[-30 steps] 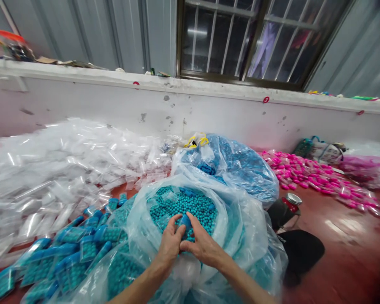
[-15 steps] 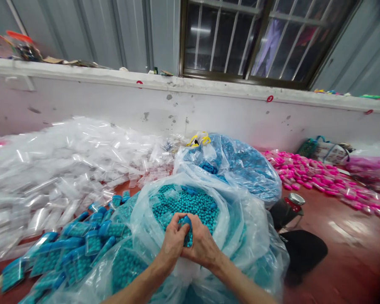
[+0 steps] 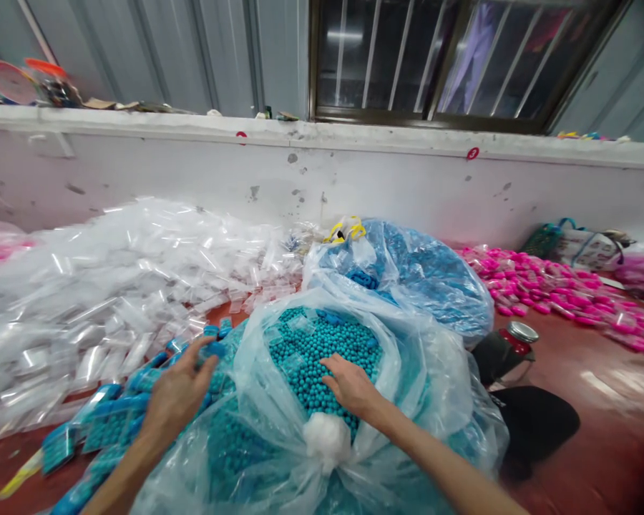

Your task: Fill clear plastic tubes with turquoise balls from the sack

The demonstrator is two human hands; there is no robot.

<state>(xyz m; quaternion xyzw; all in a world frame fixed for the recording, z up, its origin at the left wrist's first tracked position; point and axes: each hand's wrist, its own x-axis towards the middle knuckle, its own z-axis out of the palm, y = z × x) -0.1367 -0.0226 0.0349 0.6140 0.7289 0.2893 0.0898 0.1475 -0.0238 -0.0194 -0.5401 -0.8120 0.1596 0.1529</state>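
Left hand: I am seeing the left hand [image 3: 179, 386] reaching over the near left, thumb and fingertips curling about a blue-topped packet [image 3: 213, 350]; blur is keeping me from telling whether it is gripping that packet or letting it go.
Right hand: The right hand [image 3: 351, 386] is hanging over the beads, fingers loosely bent and parted, holding nothing that I am making out.
Teal beads: The loose teal beads [image 3: 322, 347] are lying in a translucent bag [image 3: 255, 343] at the near middle, open between both arms; a few clear packets [image 3: 300, 324] are resting on top.
White bundle: A white bundle [image 3: 327, 440] is sitting at the bag's near rim.
Done: Bead-filled packets [image 3: 110, 429] are lying heaped on the red floor [image 3: 606, 436] at the near left; I am judging these finished.
Left: A large heap of clear sleeves [image 3: 161, 279] is spreading farther left, looking unfilled, and beads are remaining plentiful, so I am judging the work far from complete.
Blue bag: A blue bag [image 3: 429, 279] is standing just beyond the beads.
Pink pile: Pink packets [image 3: 547, 290] are covering the far right floor.
Jar: A silver-lidded jar [image 3: 520, 335] is standing on the right, showing me no readable label.
Writing: One red disc [image 3: 473, 153] on the far ledge [image 3: 166, 123] is reading "3"; another red mark [image 3: 241, 137] is staying illegible.
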